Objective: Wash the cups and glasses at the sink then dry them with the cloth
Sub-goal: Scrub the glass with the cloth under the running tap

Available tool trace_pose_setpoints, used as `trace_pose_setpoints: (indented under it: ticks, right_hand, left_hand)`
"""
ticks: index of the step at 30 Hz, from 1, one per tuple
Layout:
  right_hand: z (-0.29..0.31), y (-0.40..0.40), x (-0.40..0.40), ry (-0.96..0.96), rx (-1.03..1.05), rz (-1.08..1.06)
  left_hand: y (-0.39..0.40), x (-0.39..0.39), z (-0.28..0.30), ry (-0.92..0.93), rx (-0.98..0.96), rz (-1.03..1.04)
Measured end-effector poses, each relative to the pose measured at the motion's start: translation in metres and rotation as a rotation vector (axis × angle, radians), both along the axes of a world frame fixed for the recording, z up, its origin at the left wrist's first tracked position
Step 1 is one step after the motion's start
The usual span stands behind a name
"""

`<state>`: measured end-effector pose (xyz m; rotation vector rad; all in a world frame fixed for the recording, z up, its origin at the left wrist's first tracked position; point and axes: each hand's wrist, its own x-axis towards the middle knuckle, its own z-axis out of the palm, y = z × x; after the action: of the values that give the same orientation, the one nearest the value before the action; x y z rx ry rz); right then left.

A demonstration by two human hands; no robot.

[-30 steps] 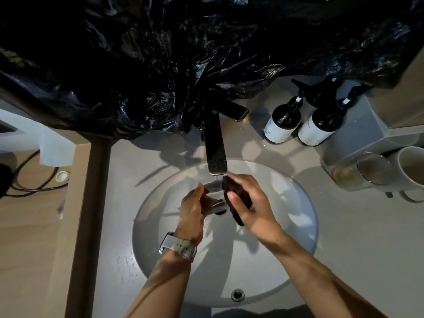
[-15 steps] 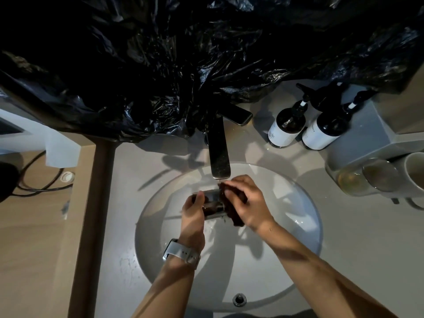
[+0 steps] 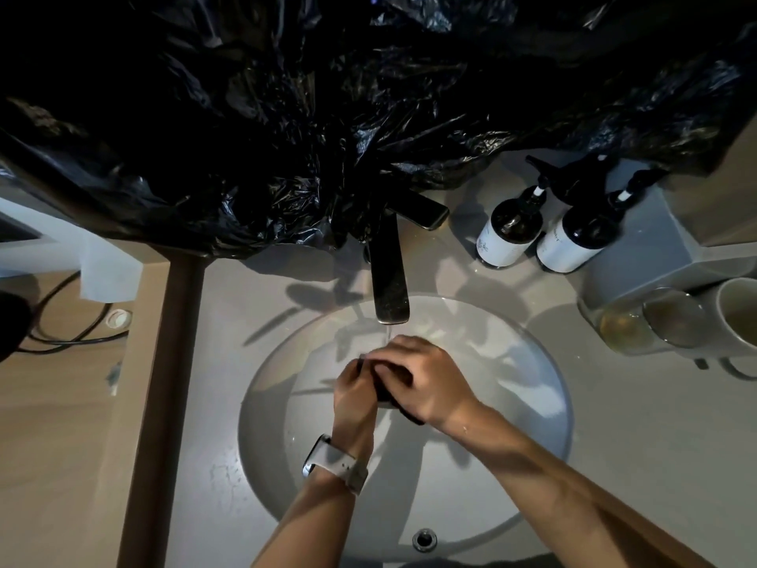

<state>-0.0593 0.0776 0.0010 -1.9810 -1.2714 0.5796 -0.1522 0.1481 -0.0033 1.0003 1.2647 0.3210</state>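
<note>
Both hands, left (image 3: 355, 393) and right (image 3: 426, 383), clasp a dark cloth (image 3: 385, 393) under the running faucet (image 3: 390, 276).

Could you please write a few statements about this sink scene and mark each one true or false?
1. Water runs from the tap onto the hands. True.
2. The watch is on the right wrist. False: it is on the left.
3. Two pump bottles stand right of the tap. True.
4. The right hand rests flat on the counter. False: it grips a dark cloth over the basin.
5. The white mug is in the basin. False: it is on the counter.
</note>
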Motion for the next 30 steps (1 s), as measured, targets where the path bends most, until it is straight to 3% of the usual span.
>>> trace_pose_setpoints:
  ticks: [2, 5, 9, 11, 14, 16, 19, 23, 27, 30]
  right_hand:
    - [-0.009, 0.015, 0.013, 0.004, -0.043, -0.059]
    - [-0.015, 0.015, 0.028, 0.165, -0.170, -0.205]
    - [-0.002, 0.007, 0.001, 0.026, -0.010, -0.036]
    - [-0.006, 0.022, 0.009, 0.049, -0.050, -0.067]
    - [-0.018, 0.028, 0.031, 0.292, -0.229, -0.274]
    - [-0.018, 0.015, 0.033, 0.469, -0.176, -0.391]
    - [-0.006, -0.006, 0.011, 0.487, 0.049, -0.578]
    - [0.007, -0.002, -0.003, 0.295, 0.239, -0.411]
    - [-0.002, 0.006, 0.023, 0.453, 0.212, -0.515]
    - [0.002, -0.008, 0.001, 0.377, 0.169, -0.504]
  left_hand:
    - [0.000, 0.000, 0.001, 0.013, -0.013, 0.029]
    - [0.004, -0.004, 0.001, -0.003, 0.006, 0.030]
    - [0.004, -0.007, -0.005, 0.034, 0.029, 0.010]
    - [0.003, -0.003, -0.002, 0.027, 0.018, 0.023]
    - [0.007, -0.002, 0.006, -0.005, 0.033, 0.040]
    - [0.014, -0.004, 0.013, -0.035, 0.052, 0.030]
    - [0.016, -0.005, 0.022, -0.124, -0.103, 0.028]
    - [0.005, 0.000, 0.037, -0.178, -0.316, 0.081]
    - [0.016, 0.008, 0.040, -0.242, -0.496, 0.244]
    - [0.027, 0.007, 0.024, -0.209, -0.530, 0.295]
